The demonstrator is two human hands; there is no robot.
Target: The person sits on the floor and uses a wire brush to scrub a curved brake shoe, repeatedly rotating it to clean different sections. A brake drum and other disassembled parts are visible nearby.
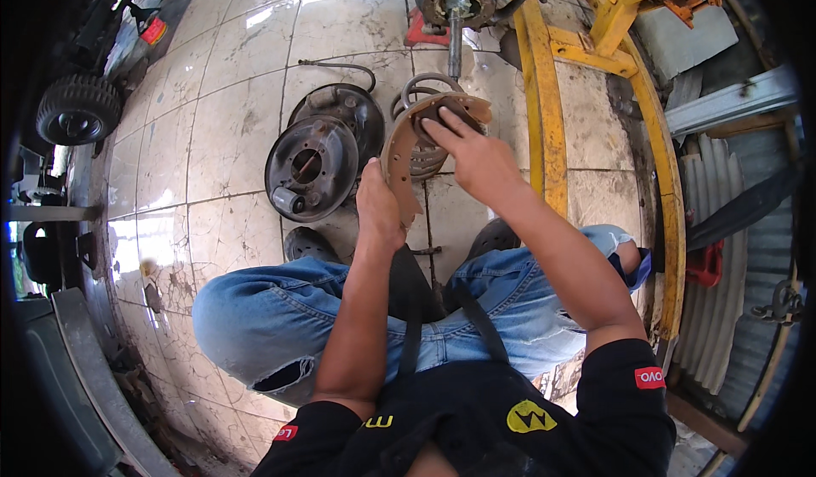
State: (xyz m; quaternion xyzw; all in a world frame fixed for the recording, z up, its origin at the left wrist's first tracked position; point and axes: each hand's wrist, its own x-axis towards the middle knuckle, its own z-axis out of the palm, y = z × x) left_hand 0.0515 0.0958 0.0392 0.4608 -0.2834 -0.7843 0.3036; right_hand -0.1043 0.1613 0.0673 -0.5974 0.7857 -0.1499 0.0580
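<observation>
My left hand (pixel 377 198) grips a curved tan brake shoe (pixel 396 159) by its lower left edge, its lining facing outward with small holes along it. My right hand (pixel 484 164) presses outstretched fingers on a small dark brown piece of sandpaper (pixel 432 118), which lies against the shoe's upper curve. The thumb of this hand is mostly hidden. Behind the shoe, partly covered by it, a grey coil spring (pixel 427 168) rests on the floor. Left of my hands lie two round dark brake backing plates (pixel 327 156), one overlapping the other.
A yellow metal frame (pixel 546 111) stands close on the right. Ahead is a dark hub with a protruding shaft (pixel 455 43). A thin hose (pixel 344 65) lies beyond the plates on the tiled floor (pixel 212 158). A small wheel (pixel 78 110) is at the far left.
</observation>
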